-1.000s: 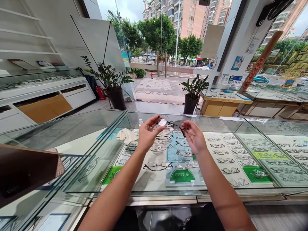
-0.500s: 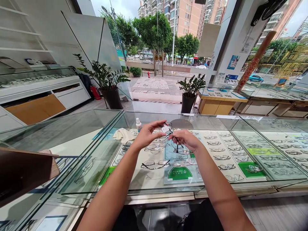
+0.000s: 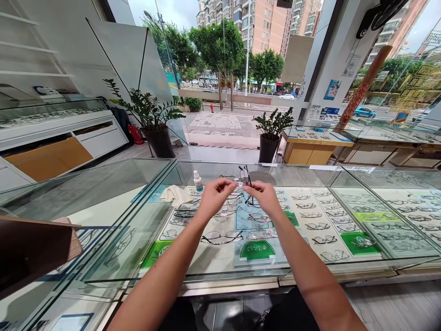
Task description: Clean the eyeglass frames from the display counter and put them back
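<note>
Above the glass display counter (image 3: pixel 206 271), a pair of dark thin-rimmed eyeglasses (image 3: pixel 244 174) is held up between my hands, turned nearly edge-on. My right hand (image 3: pixel 264 196) pinches the frame, and a dark temple hangs down beside its fingers. My left hand (image 3: pixel 216 196) is closed, thumb and fingertips together at the left side of the same eyeglasses; its exact grip point is too small to make out. Under the hands, several eyeglasses lie in rows, with one dark-rimmed pair (image 3: pixel 222 237) nearest me.
A small white bottle (image 3: pixel 198 181) and a crumpled cream cloth (image 3: pixel 176 196) are left of my hands. A green card (image 3: pixel 257 250) lies near the front. A brown box-like object (image 3: pixel 34 253) juts in at left. Potted plants (image 3: pixel 269 147) stand beyond the counter.
The eyeglasses have turned from facing up to nearly edge-on and risen slightly. My left fingers, spread around the lens before, have drawn together into a pinch.
</note>
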{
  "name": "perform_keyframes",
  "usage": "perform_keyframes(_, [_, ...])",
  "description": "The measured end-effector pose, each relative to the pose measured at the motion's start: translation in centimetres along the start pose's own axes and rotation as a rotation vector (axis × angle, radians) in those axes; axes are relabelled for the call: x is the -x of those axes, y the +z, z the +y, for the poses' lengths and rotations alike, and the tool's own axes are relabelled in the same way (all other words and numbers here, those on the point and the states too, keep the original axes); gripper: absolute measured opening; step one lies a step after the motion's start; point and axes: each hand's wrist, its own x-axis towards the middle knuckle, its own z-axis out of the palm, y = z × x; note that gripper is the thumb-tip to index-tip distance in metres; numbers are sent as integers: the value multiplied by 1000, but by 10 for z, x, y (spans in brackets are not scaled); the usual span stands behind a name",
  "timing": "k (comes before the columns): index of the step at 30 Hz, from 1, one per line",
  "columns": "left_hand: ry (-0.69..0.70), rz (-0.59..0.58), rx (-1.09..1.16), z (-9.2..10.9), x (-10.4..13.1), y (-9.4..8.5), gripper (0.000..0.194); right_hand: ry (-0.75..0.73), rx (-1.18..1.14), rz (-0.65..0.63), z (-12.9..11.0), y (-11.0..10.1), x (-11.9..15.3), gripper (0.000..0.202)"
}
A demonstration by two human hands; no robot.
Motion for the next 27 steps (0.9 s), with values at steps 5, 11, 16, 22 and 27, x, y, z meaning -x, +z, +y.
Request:
perform_keyframes(5, [-120, -179, 204, -6, 2, 14, 36, -298, 420, 168, 2, 16, 9, 22])
perform_keyframes(11, [-127, -151, 208, -3, -1, 10, 37, -399, 627, 133, 3, 21, 12, 22])
perform_keyframes(16, [-60, -284, -95, 7, -4, -24, 40, -401, 378, 242, 2, 5, 7, 34])
perform_keyframes(22, [-115, -622, -519, 19, -2, -55, 21, -361, 233, 364, 4, -5, 1, 37])
perform_keyframes(27, [-176, -689, -659, 14, 2, -45, 5, -356, 328, 319, 6, 1, 3, 41])
